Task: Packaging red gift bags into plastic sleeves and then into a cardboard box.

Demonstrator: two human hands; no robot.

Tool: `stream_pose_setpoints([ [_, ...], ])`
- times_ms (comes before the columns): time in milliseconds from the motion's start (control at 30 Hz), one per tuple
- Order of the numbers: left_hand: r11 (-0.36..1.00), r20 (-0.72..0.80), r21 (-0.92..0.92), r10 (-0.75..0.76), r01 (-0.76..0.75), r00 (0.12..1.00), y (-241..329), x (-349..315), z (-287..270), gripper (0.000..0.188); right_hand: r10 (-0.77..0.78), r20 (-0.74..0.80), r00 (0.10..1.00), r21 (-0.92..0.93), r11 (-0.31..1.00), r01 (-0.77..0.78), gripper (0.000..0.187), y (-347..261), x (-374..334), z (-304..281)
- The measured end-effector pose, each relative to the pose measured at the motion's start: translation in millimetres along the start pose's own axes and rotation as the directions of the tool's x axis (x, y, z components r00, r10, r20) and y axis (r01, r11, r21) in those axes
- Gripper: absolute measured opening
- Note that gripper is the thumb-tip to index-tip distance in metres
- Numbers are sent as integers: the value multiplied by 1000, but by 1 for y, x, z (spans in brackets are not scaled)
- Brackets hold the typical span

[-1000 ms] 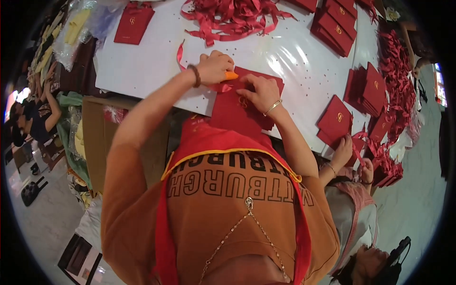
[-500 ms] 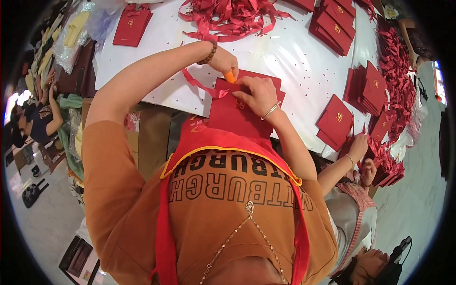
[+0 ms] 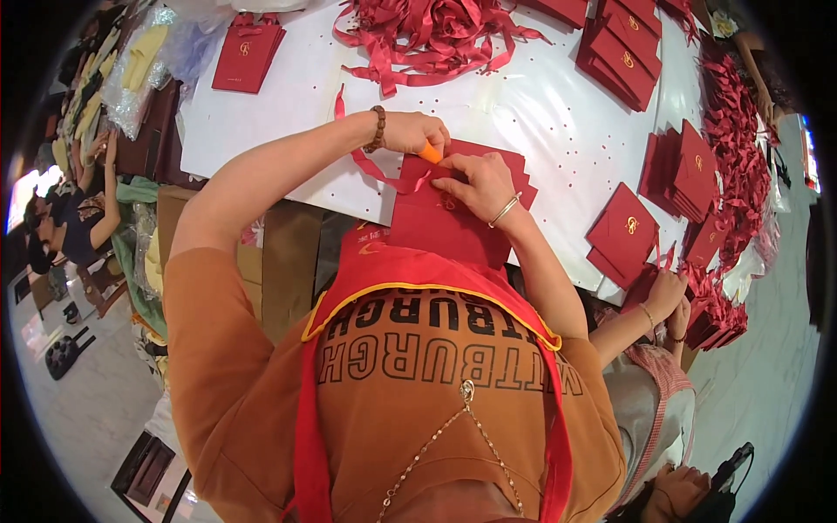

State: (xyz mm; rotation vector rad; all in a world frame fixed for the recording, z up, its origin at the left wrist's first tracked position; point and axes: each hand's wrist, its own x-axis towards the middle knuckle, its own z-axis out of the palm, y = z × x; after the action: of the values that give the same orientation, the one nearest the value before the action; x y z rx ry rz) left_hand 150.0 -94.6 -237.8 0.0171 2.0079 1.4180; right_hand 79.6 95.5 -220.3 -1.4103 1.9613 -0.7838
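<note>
A stack of dark red paper bags [image 3: 449, 228] lies at the table's near edge, against my red apron. My right hand [image 3: 485, 185], with a silver bangle, is closed on the top bag near its upper edge. Just beside it, my left hand [image 3: 415, 133], wearing a beaded bracelet, has its fingers bent around a short orange cylinder [image 3: 429, 152]. Whether that is a tool handle or a finger sleeve, I cannot tell. A red ribbon [image 3: 381, 176] trails left from the bag's top; its attachment there is hidden by my fingers.
A heap of red ribbons [image 3: 425, 37] lies at the far middle of the white table [image 3: 292, 100]. Red bags [image 3: 248, 57] stand far left; more bag stacks [image 3: 629, 228] lie right. Another person's hand [image 3: 664, 292] works close by. Small red dots are scattered about.
The whole view has shifted slightly. My left hand has tilted and its orange cylinder points more toward my right fingers, at the bag's upper edge. The ribbon's loose end now points upward.
</note>
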Motion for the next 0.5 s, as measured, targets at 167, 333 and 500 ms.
stream_pose_setpoints([
  [167, 1000, -115, -13, -11, 10, 993, -11, 6, -4, 19, 97, 85, 992, 187, 976, -112, 25, 2, 7, -2],
  [333, 981, -542, 190, 67, 44, 837, -34, -4, -21, 20, 41, 49, 998, 6, 999, -42, 26, 11, 13, 12],
  [500, 879, -944, 47, -116, 475, 308, -72, -62, -30, 23, 106, 60, 993, -37, 994, -104, 28, 20, 14, 17],
])
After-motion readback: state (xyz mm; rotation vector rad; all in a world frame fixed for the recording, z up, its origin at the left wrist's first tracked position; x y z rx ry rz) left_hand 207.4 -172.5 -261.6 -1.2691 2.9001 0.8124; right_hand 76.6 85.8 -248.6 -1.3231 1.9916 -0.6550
